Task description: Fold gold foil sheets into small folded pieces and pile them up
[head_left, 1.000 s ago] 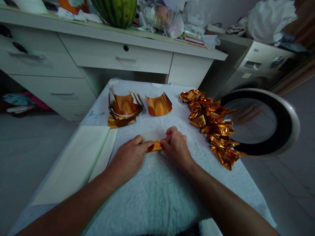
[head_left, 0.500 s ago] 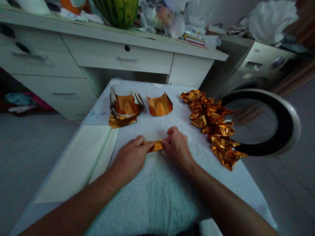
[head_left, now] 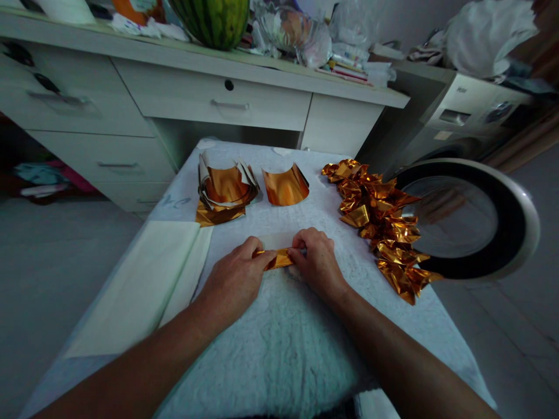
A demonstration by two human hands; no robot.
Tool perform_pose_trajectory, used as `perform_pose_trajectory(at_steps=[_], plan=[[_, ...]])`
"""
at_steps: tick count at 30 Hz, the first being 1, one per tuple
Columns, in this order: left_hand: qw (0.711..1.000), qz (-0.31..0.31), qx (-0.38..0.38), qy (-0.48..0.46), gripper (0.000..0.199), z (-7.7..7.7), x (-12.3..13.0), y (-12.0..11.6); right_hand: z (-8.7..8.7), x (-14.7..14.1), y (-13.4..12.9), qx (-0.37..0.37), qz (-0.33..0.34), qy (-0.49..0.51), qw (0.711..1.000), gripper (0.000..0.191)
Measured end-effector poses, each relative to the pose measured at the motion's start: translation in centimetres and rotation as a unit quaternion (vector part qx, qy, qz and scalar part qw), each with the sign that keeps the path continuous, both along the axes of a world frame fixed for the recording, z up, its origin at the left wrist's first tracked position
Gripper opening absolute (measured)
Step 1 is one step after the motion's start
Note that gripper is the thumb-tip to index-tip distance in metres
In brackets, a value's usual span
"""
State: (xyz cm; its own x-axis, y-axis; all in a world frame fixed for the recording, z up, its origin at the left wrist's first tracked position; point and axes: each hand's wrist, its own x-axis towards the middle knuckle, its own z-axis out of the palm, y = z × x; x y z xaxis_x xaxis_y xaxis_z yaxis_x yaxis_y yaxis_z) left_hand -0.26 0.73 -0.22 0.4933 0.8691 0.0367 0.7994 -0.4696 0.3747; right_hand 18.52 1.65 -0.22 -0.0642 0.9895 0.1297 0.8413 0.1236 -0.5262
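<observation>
Gold foil strip (head_left: 279, 259) stays pinched by left hand (head_left: 236, 279) and right hand (head_left: 318, 262), fingers closed, inside the tabletop (head_left: 351, 250) edges, its shaping barely advanced.

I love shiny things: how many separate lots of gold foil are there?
4: held strip, curled sheet, beyond; stack, left of that; crumpled pile, at right. Some foil may be hidden.

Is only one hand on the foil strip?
No, the left hand and the right hand each pinch an end of the foil strip.

Shows a striped watermelon (head_left: 213, 22) near a glass bowl (head_left: 283, 29) on the counter (head_left: 174, 53); includes a washing machine (head_left: 437, 119), round door (head_left: 458, 216) open.
</observation>
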Motion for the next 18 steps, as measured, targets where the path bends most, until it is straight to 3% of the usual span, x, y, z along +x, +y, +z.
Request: perform_pose_trajectory(at_steps=[8,14,18], plan=[[1.000,-0.008,-0.011,0.004,0.042,0.3,-0.1,0.3,0.2,0.0,0.0,0.006,0.067,-0.012,0.998,0.011],[1.000,-0.007,-0.017,0.001,0.041,0.4,-0.1,0.3,0.8,-0.2,-0.7,0.001,0.067,-0.054,0.996,0.009],[1.000,0.003,-0.017,-0.007,0.037,0.3,-0.2,0.2,0.8,-0.6,-1.1,0.003,0.061,-0.099,0.993,0.020]])
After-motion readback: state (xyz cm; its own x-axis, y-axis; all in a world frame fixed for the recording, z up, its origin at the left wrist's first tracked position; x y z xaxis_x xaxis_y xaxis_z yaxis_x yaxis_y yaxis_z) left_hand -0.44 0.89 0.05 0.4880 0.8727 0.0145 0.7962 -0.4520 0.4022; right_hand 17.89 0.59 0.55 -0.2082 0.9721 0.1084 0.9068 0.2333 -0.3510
